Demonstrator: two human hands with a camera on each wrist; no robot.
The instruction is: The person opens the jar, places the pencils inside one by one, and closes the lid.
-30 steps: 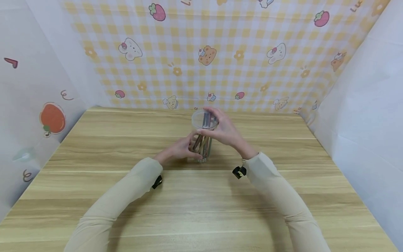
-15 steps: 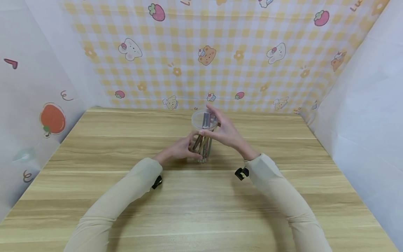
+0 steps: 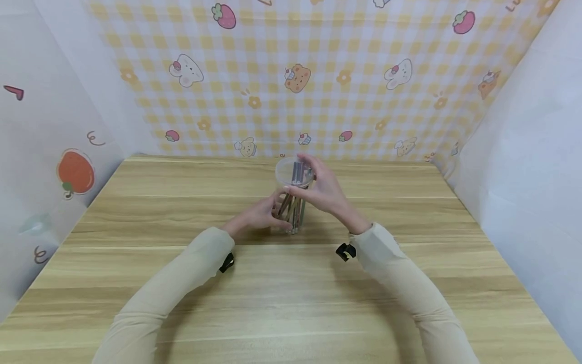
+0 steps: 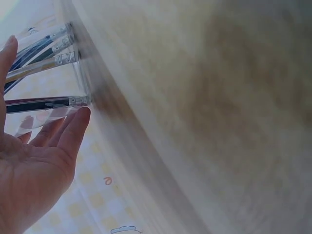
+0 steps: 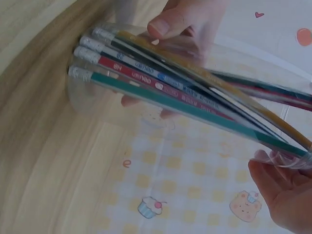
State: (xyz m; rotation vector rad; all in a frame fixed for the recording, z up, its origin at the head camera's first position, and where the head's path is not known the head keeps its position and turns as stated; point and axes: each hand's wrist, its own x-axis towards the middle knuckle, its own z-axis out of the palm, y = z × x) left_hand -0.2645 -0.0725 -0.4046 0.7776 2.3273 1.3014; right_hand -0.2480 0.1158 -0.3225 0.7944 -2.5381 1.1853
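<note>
A clear plastic jar (image 5: 105,109) stands on the table toward the back middle, with several pencils inside. Their eraser ends point down; a teal pencil (image 5: 170,104) lies nearest the right wrist camera. My left hand (image 3: 259,215) grips the jar low on its left side, thumb in front. In the left wrist view, fingers of the left hand (image 4: 39,170) bend round the jar's far side near its base. My right hand (image 3: 325,189) holds the round clear lid (image 3: 284,172) at the top by its rim, thumb at the front and fingers behind.
The wood-grain table (image 3: 291,298) runs back to a yellow checked cloth (image 3: 273,116) hung behind the jar. White cloth walls (image 3: 527,167) stand at left and right. A black strap piece (image 3: 346,252) hangs under the right sleeve.
The right hand shifted slightly right and its forefinger lifted from the lid's rim, then both came back. The left hand and the jar stay in place.
</note>
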